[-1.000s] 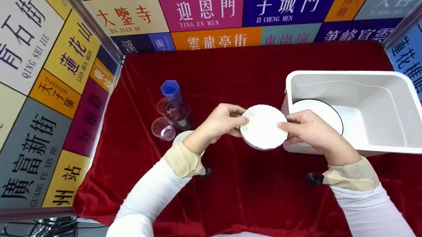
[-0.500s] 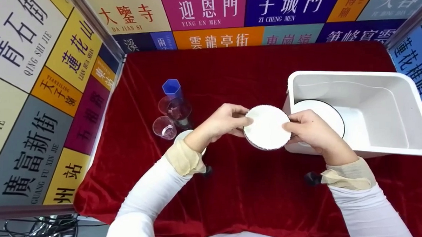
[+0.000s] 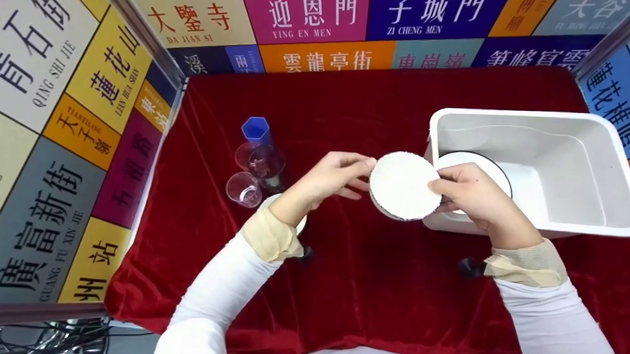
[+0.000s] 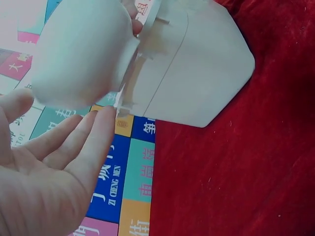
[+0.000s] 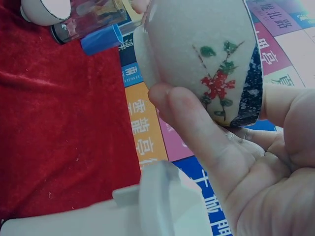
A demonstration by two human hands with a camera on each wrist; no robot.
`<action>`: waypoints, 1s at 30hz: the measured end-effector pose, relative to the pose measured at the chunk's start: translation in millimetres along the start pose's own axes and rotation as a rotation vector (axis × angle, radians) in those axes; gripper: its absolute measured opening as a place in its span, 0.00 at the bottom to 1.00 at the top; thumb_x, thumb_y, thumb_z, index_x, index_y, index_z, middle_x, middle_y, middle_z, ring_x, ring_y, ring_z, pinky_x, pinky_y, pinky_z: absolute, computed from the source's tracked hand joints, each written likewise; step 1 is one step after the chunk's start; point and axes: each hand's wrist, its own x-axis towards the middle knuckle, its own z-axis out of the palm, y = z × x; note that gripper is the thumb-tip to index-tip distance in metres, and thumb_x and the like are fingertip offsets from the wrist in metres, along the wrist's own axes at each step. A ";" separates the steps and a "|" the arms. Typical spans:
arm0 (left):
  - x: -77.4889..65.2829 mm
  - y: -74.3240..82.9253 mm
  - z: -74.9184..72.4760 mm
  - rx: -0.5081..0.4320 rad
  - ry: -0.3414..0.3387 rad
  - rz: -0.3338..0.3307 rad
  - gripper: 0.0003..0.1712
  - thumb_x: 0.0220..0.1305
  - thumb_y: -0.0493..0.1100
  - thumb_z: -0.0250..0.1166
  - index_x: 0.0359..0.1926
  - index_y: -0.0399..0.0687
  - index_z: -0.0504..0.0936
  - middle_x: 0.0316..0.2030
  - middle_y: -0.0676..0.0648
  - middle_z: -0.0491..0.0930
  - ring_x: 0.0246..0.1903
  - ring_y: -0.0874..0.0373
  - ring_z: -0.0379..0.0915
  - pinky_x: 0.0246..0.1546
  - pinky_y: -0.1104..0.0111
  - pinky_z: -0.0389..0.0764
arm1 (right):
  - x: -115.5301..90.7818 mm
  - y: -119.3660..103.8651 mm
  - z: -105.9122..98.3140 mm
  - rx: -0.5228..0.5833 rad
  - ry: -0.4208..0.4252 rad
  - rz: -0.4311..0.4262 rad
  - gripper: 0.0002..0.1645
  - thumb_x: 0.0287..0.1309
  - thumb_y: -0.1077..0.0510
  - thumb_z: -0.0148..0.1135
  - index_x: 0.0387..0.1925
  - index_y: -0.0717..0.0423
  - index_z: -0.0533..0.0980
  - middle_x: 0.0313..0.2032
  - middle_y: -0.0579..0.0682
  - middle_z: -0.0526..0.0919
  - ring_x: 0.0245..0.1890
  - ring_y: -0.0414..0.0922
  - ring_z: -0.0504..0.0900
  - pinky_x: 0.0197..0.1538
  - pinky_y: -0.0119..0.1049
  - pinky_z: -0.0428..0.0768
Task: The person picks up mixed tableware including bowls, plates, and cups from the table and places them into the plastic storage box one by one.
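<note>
A white bowl (image 3: 405, 185) is held up over the cloth, just left of the tub. The right wrist view shows a red flower with green leaves on its side and a dark blue speckled band at its rim (image 5: 247, 83). My right hand (image 3: 471, 195) pinches its right edge, thumb on the near face and fingers behind. On the other side, my left hand (image 3: 336, 175) has its fingers spread and extended, fingertips right at the bowl's left edge. In the left wrist view the left palm (image 4: 54, 196) faces up beneath the bowl.
A white tub (image 3: 526, 116) stands at the right with a dark-rimmed white plate (image 3: 480, 167) inside. Left on the red cloth (image 3: 197, 236) are a blue hexagonal cup (image 3: 256, 129), clear cups (image 3: 244, 189), and another white bowl (image 3: 301, 224) partly behind my left forearm. Lettered panels (image 3: 310, 14) enclose the back.
My left fingers have loosened from the bowl and spread out. The bowl has shifted slightly right in my right hand's grip.
</note>
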 end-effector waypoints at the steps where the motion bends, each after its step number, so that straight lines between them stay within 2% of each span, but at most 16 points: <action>1: -0.6 -0.1 -2.0 -0.004 0.010 -0.003 0.23 0.74 0.50 0.59 0.61 0.40 0.80 0.54 0.39 0.84 0.45 0.49 0.86 0.45 0.55 0.88 | -0.7 0.1 -1.9 0.003 0.004 -0.001 0.13 0.68 0.66 0.52 0.44 0.73 0.79 0.29 0.42 0.89 0.31 0.37 0.89 0.37 0.34 0.88; 5: -2.9 -1.2 -9.8 -0.022 0.035 -0.008 0.22 0.75 0.51 0.58 0.60 0.42 0.81 0.54 0.40 0.84 0.43 0.52 0.86 0.45 0.56 0.88 | -2.9 -0.2 -9.8 0.023 0.038 -0.013 0.11 0.69 0.66 0.54 0.38 0.62 0.82 0.28 0.41 0.89 0.28 0.37 0.88 0.34 0.32 0.88; 8: -4.9 -2.8 -15.4 -0.025 0.050 0.001 0.21 0.75 0.51 0.58 0.59 0.43 0.82 0.53 0.40 0.85 0.42 0.53 0.86 0.44 0.56 0.88 | -3.2 0.1 -15.3 0.038 0.046 -0.027 0.13 0.69 0.65 0.55 0.33 0.57 0.84 0.28 0.43 0.88 0.27 0.38 0.88 0.34 0.32 0.88; 14: -8.0 -11.2 -26.0 -0.042 0.094 0.016 0.20 0.76 0.48 0.57 0.58 0.41 0.81 0.50 0.40 0.85 0.38 0.56 0.85 0.44 0.54 0.88 | -5.3 1.0 -24.6 0.106 0.033 -0.044 0.12 0.70 0.66 0.55 0.35 0.59 0.84 0.31 0.47 0.89 0.28 0.41 0.89 0.35 0.35 0.88; 18: -11.5 -16.7 -30.6 -0.055 0.101 0.017 0.19 0.76 0.47 0.56 0.58 0.41 0.81 0.49 0.41 0.86 0.37 0.58 0.85 0.41 0.57 0.89 | -9.2 2.4 -31.2 0.137 0.044 -0.039 0.13 0.70 0.67 0.55 0.35 0.57 0.85 0.32 0.47 0.89 0.29 0.41 0.89 0.36 0.35 0.88; 26: -17.5 -23.7 -34.5 -0.072 0.116 0.024 0.19 0.76 0.47 0.57 0.58 0.41 0.81 0.48 0.41 0.86 0.41 0.51 0.86 0.39 0.61 0.89 | -14.6 7.2 -44.9 0.217 0.056 -0.048 0.13 0.70 0.67 0.54 0.36 0.57 0.85 0.33 0.49 0.89 0.30 0.41 0.89 0.37 0.36 0.88; 30: -17.5 -24.7 -34.7 -0.073 0.116 0.025 0.19 0.75 0.46 0.57 0.58 0.40 0.81 0.48 0.41 0.86 0.41 0.52 0.86 0.38 0.62 0.88 | -16.4 10.0 -52.6 0.276 0.062 -0.058 0.14 0.70 0.68 0.54 0.36 0.56 0.85 0.33 0.50 0.89 0.30 0.41 0.89 0.36 0.36 0.88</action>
